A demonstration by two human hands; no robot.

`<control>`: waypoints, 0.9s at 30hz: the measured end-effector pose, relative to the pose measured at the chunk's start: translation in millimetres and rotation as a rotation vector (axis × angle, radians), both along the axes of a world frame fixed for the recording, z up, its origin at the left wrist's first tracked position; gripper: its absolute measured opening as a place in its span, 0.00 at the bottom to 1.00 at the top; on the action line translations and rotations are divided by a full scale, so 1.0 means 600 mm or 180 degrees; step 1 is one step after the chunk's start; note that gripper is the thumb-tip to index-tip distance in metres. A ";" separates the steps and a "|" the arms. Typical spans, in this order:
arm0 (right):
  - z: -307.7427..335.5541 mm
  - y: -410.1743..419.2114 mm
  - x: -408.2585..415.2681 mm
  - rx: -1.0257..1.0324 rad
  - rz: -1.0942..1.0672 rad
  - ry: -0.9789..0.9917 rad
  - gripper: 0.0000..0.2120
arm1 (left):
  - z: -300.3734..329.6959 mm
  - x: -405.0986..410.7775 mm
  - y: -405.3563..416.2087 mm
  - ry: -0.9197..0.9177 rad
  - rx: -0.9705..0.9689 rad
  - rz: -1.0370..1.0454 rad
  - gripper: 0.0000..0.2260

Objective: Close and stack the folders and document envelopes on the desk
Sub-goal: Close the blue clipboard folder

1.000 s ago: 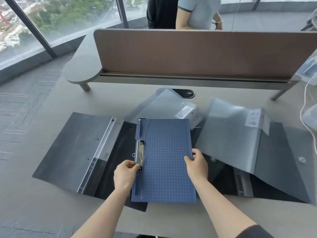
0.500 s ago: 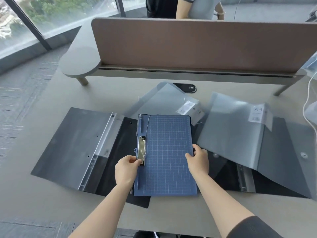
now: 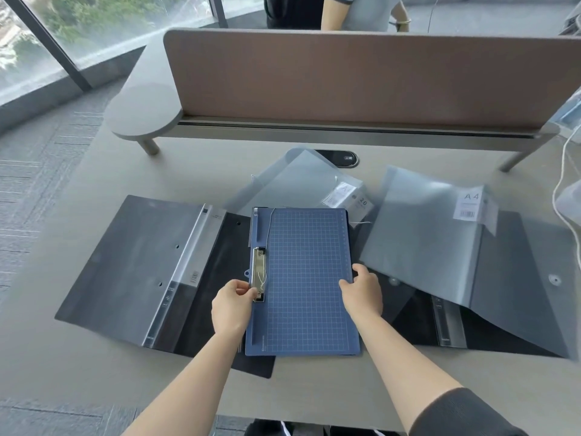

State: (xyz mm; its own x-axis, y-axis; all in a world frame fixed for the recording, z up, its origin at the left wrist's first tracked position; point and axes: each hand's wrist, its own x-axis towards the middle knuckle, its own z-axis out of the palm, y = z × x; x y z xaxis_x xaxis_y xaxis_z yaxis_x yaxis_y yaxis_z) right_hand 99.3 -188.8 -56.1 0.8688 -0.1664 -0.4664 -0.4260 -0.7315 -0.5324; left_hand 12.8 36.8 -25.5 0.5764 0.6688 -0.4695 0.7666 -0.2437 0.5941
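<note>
A blue gridded clipboard folder [image 3: 303, 278] lies flat at the desk's middle, its metal clip [image 3: 259, 273] along the left edge. My left hand [image 3: 232, 306] pinches the clip's lower end. My right hand [image 3: 361, 289] grips the folder's right edge. Under it to the left, a dark grey folder [image 3: 138, 265] lies spread open. On the right, another dark folder [image 3: 515, 278] lies open with a translucent grey cover sheet [image 3: 418, 243] raised. A clear document envelope [image 3: 298, 180] with a label lies behind the blue folder.
A brown divider panel [image 3: 361, 77] runs across the back of the desk [image 3: 94, 366]. A black cable port [image 3: 344, 158] sits behind the envelope. A white cable [image 3: 566, 171] hangs at the right edge. A person stands beyond the panel.
Both hands stay on the blue folder, which keeps its place on the desk. The head view has tilted slightly; little else differs.
</note>
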 end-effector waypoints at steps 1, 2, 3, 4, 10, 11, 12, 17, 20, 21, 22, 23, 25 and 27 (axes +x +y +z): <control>-0.002 0.000 0.002 0.0021 -0.0010 0.0012 0.21 | 0.000 0.001 0.001 0.0003 -0.0024 0.0018 0.07; -0.005 0.000 0.003 0.0044 -0.0023 0.0011 0.20 | 0.000 0.003 0.002 0.0004 -0.0071 0.0044 0.08; -0.007 -0.001 0.004 0.0077 -0.0045 0.0020 0.19 | -0.001 0.004 0.004 -0.0001 -0.0135 0.0069 0.09; -0.008 -0.002 0.006 0.0126 -0.0085 0.0039 0.17 | -0.003 0.005 0.006 -0.0009 -0.0214 0.0084 0.09; -0.009 -0.012 0.011 0.0303 -0.0277 0.0184 0.05 | -0.009 0.002 0.013 0.0021 -0.0547 0.0070 0.10; -0.008 -0.014 0.010 0.0308 -0.0287 0.0179 0.05 | -0.010 -0.001 0.012 0.0015 -0.0562 0.0054 0.10; -0.008 -0.015 0.009 0.0294 -0.0283 0.0166 0.05 | -0.010 -0.003 0.011 0.0016 -0.0568 0.0035 0.10; -0.004 -0.021 -0.003 0.0143 -0.0234 0.0070 0.03 | -0.015 -0.011 0.006 0.0092 -0.0463 -0.0151 0.11; 0.003 -0.021 -0.008 0.0017 -0.0101 -0.0023 0.03 | -0.016 -0.010 0.006 0.0107 -0.0418 -0.0190 0.10; 0.011 -0.022 -0.010 -0.0039 -0.0051 -0.0032 0.04 | -0.015 -0.010 0.005 0.0114 -0.0394 -0.0217 0.10; 0.017 -0.024 -0.011 -0.0081 -0.0018 -0.0036 0.05 | -0.012 -0.009 0.004 0.0113 -0.0358 -0.0236 0.10; 0.024 -0.028 -0.011 -0.0107 -0.0009 -0.0048 0.07 | -0.008 -0.009 0.002 0.0098 -0.0313 -0.0234 0.11; 0.035 -0.043 -0.005 -0.0085 -0.0084 -0.0117 0.12 | 0.004 -0.003 -0.003 0.0002 -0.0107 -0.0214 0.12; 0.049 -0.061 0.004 0.0107 -0.0252 -0.0169 0.11 | 0.018 0.008 -0.011 -0.0118 0.0157 -0.0227 0.13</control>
State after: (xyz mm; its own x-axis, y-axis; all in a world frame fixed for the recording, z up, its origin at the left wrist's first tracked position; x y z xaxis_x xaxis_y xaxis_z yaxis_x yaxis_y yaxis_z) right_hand 101.9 -225.2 -27.0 0.8771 -0.2206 -0.4266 -0.4523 -0.6780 -0.5794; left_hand 17.5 30.4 -14.9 0.6397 0.6473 -0.4144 0.7240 -0.3264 0.6077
